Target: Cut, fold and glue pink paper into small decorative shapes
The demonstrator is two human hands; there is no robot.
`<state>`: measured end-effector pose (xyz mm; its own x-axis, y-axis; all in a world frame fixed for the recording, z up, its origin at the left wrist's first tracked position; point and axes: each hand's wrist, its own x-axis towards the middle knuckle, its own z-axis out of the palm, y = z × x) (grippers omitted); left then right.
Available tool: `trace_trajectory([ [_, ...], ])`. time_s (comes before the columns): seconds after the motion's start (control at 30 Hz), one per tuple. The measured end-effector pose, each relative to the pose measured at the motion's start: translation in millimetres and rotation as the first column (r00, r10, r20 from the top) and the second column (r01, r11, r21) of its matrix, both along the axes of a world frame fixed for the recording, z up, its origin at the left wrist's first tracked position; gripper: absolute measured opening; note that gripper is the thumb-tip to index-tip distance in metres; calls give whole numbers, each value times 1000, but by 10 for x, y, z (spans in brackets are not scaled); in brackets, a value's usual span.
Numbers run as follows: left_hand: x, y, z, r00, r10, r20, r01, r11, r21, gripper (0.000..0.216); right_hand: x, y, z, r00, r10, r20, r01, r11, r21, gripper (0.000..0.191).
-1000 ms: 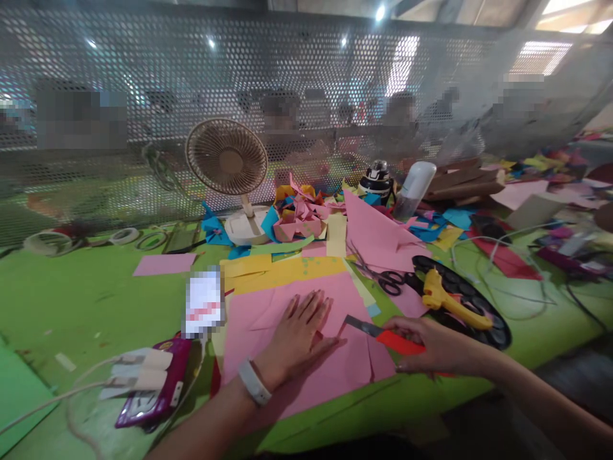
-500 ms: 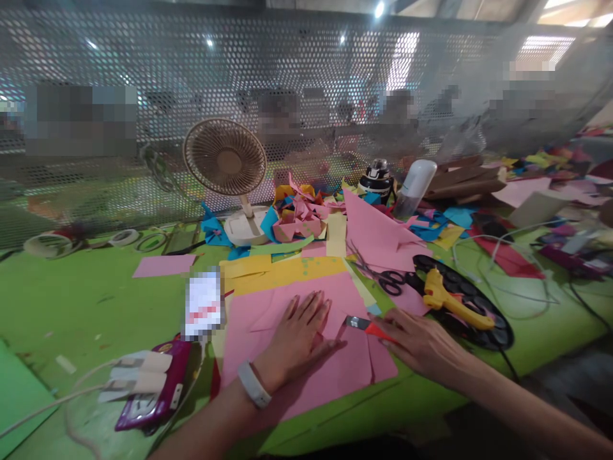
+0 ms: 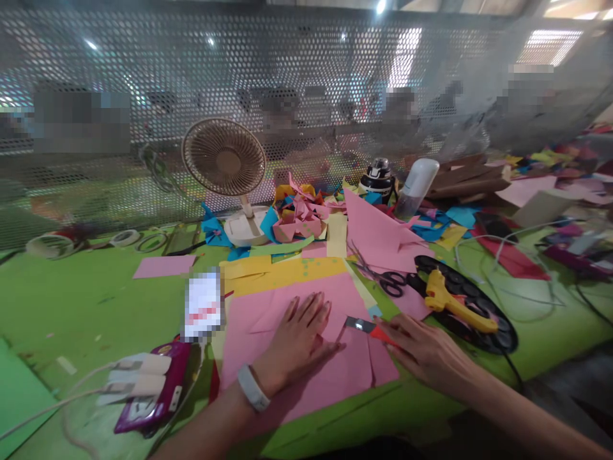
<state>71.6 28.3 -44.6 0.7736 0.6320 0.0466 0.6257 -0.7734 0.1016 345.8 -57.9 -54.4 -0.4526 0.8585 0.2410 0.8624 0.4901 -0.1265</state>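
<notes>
Pink paper [image 3: 244, 377] lies in front of me on the green table, over yellow sheets [image 3: 287, 271]. My left hand [image 3: 299, 338], with a white band at the wrist, rests flat on the pink paper, fingers spread. In my right hand [image 3: 421, 351] is a utility knife [image 3: 366, 326] with an orange-red handle and a metal front end. It is held low over the right part of the pink paper, pointing toward my left hand; whether the blade tip touches the paper I cannot tell. Black scissors [image 3: 390, 282] lie just beyond the knife.
A yellow glue gun [image 3: 460, 310] rests on a black tray [image 3: 507, 338] at right. Left of the paper are a lit phone [image 3: 203, 303] and a purple power strip [image 3: 167, 383] with plugs. A fan [image 3: 230, 160], paper scraps [image 3: 306, 214] and a bottle [image 3: 419, 182] stand behind.
The knife and my right hand have shifted very slightly, the metal end now catching the light. My left hand stays in the same place on the paper.
</notes>
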Motion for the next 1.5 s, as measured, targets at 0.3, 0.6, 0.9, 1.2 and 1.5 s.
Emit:
trace_trajectory([
  [0.3, 6, -12, -6, 1000, 5, 4, -5, 1000, 0, 72, -22, 19, -24, 1000, -5, 18, 4, 1000, 20, 35],
  [0.6, 4, -14, 22, 1000, 16, 5, -16, 999, -40, 72, -78, 35, 1, 998, -27, 64, 27, 1000, 2, 35],
  [0.9, -9, -29, 46, 999, 15, 36, -12, 997, -80, 73, 2, 74, -57, 991, -130, 43, 127, 989, 74, 36],
  [1.2, -23, -72, 101, 994, 19, 109, -5, 992, -122, 70, -248, 417, 119, 986, -166, 5, 162, 971, 176, 28],
  [1.5, -146, -62, 40, 990, 29, 141, -18, 997, -82, 78, -825, 589, 217, 979, -190, -69, 179, 974, -136, 41],
])
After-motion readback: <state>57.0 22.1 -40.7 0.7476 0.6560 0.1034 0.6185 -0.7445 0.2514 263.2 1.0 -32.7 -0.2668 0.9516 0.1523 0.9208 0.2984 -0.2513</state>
